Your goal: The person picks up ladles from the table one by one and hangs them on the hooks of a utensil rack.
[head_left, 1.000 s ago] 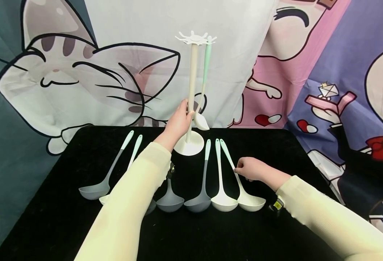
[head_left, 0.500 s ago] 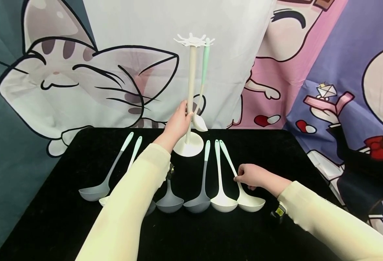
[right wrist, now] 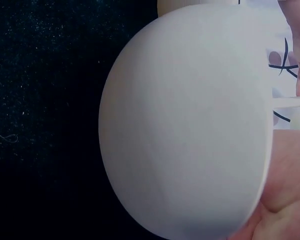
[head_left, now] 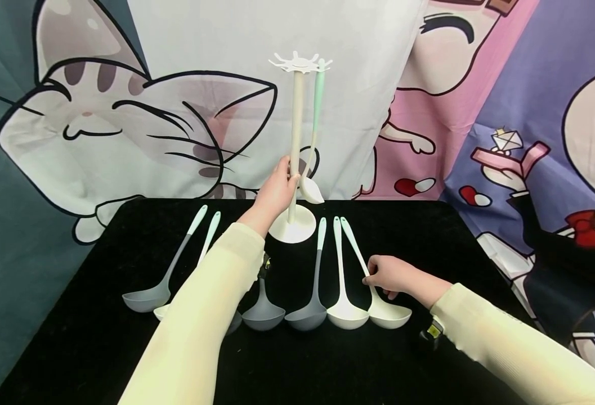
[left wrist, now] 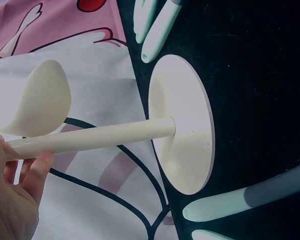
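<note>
My left hand (head_left: 276,191) grips the cream pole of a utensil stand (head_left: 292,229), which has a round base and a ring of hooks on top. A ladle with a mint handle (head_left: 318,101) hangs from a hook on the stand's right side; its white bowl shows in the left wrist view. At the right end of a row of ladles, my right hand (head_left: 392,274) pinches the lower handle of a white ladle (head_left: 390,316). That ladle's bowl (right wrist: 185,125) fills much of the right wrist view and hides part of the hand.
Beside the held ladle lie another white ladle (head_left: 348,315) and a grey ladle (head_left: 307,318). More grey and white ladles, including a grey one (head_left: 147,297) at far left, lie on the black table cloth (head_left: 297,368). My left arm covers some of them. A cartoon curtain (head_left: 201,34) hangs behind.
My right hand has slid a little down the white ladle's handle toward its bowl, then barely moved. My left hand keeps its hold on the stand; the ladles lie as before.
</note>
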The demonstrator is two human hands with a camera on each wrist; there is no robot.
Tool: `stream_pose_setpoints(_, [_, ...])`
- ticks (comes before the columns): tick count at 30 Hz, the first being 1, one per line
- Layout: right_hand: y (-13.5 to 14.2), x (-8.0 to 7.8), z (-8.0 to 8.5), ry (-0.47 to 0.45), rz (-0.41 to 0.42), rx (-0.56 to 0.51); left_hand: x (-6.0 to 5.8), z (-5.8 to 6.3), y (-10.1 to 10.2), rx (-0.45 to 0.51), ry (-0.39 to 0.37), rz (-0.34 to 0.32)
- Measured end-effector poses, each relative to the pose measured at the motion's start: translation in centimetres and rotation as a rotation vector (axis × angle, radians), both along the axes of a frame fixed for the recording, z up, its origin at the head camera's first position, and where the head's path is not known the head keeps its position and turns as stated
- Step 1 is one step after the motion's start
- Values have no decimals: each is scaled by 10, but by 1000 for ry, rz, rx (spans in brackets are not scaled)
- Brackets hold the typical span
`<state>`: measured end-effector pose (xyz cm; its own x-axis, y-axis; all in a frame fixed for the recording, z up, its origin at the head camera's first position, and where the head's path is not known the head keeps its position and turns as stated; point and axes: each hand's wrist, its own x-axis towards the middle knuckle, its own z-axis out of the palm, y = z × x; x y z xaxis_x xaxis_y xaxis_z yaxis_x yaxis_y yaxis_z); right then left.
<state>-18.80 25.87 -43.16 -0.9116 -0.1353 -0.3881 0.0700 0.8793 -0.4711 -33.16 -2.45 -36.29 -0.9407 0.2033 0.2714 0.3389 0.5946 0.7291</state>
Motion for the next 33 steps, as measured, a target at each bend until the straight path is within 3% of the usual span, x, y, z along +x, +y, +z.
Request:
stream_pose_setpoints(16, [-3, 2, 1, -23, -4, 17, -1, -1, 1, 0, -25, 6])
stream_pose_setpoints(33, [6, 1, 2, 3, -28, -41, -1, -1, 1, 11, -26, 3])
